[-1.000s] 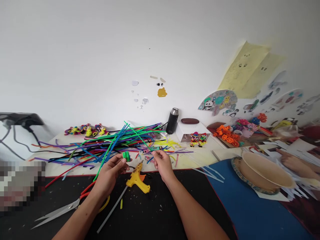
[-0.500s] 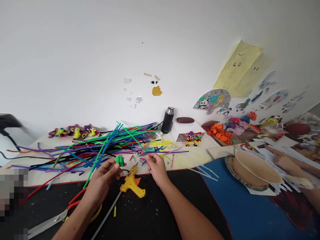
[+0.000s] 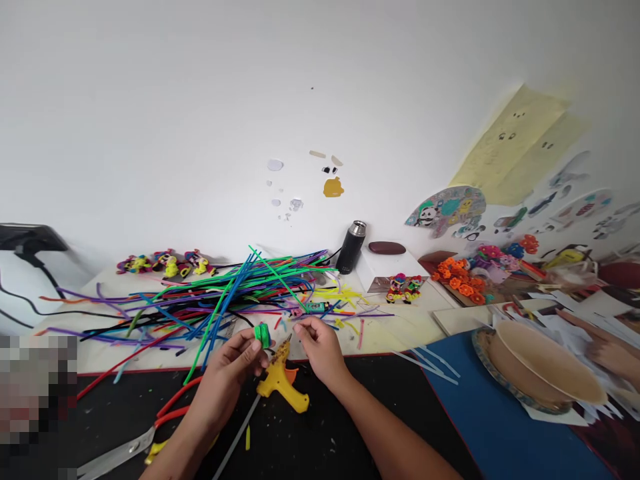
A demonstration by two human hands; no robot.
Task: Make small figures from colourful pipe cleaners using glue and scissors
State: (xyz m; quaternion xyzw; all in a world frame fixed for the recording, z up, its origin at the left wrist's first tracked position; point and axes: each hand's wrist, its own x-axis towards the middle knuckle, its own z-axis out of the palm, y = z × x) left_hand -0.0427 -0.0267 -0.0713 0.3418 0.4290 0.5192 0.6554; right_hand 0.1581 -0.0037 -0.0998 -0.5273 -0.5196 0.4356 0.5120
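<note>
My left hand [image 3: 231, 364] pinches a small green coiled pipe-cleaner piece [image 3: 263, 335] between thumb and fingers. My right hand [image 3: 317, 344] sits just to the right of it, fingers pinched together on something too small to make out. A yellow glue gun [image 3: 281, 387] lies on the black mat [image 3: 310, 440] between and just below both hands, nozzle pointing up toward them. A big pile of coloured pipe cleaners [image 3: 220, 293] spreads over the table behind my hands.
Red-handled scissors [image 3: 135, 440] lie at the lower left. A black flask [image 3: 353, 247] and white box [image 3: 390, 270] stand at the back. Another person's hand [image 3: 607, 343] rests at the right beside a tan bowl [image 3: 543, 363] on a blue mat [image 3: 500, 427].
My hands stay close together over the glue gun; the left hand with the green piece has moved slightly nearer the right. The camera view has shifted sideways.
</note>
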